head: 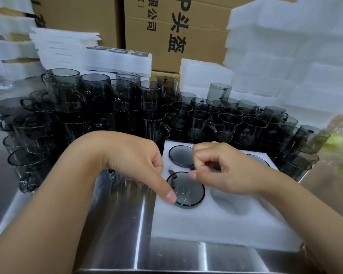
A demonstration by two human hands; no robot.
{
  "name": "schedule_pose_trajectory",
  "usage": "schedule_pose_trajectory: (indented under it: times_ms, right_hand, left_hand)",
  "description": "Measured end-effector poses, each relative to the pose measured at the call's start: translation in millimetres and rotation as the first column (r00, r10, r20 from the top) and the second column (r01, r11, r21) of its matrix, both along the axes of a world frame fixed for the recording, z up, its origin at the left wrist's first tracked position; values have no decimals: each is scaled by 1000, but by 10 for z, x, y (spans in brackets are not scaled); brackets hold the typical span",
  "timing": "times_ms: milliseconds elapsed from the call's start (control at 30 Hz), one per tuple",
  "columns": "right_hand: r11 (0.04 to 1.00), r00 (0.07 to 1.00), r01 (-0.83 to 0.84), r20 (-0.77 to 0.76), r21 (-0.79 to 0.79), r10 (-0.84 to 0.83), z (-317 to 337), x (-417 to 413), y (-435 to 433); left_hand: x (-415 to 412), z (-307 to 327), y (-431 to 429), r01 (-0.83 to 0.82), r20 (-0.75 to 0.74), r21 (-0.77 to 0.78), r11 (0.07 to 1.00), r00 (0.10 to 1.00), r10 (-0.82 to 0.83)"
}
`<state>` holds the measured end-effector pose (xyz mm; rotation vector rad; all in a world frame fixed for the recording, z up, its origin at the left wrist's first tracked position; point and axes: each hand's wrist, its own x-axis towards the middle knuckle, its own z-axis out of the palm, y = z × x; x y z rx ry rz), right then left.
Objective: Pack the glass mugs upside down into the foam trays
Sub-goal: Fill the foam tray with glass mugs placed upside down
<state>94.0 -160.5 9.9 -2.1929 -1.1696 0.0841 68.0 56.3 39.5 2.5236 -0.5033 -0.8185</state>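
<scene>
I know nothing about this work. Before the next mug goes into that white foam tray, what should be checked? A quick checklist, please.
1. Free slot in the foam tray: ok, the near-right slot is empty.
2. Near-left mug upside down: ok, base up; one digit of the left hand touches its edge.
3. Far-left mug upside down: ok.
4. Far-right slot filled: cannot tell, the right hand covers most of it.
5. Hands free: cannot tell, fingers are curled.
6. Loose mugs in supply: ok, many stand behind the tray.
</scene>
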Motion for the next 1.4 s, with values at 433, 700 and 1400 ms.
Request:
schedule_pose_trajectory:
  times_ms: [433,700,1400]
  right_hand:
    - [999,999,-24,-47,-24,23,5,29,-28]
    - [999,998,-5,-62,-33,3,13,12,-33]
    - [640,582,768,394,23,-712,524,1529,-29]
  left_hand:
    - [25,-30,-49,8,-149,165,986,989,17]
    - [62,-69,-51,72,-180,135,988,983,-47]
    - [146,-157,-29,78,-161,199,977,986,-46]
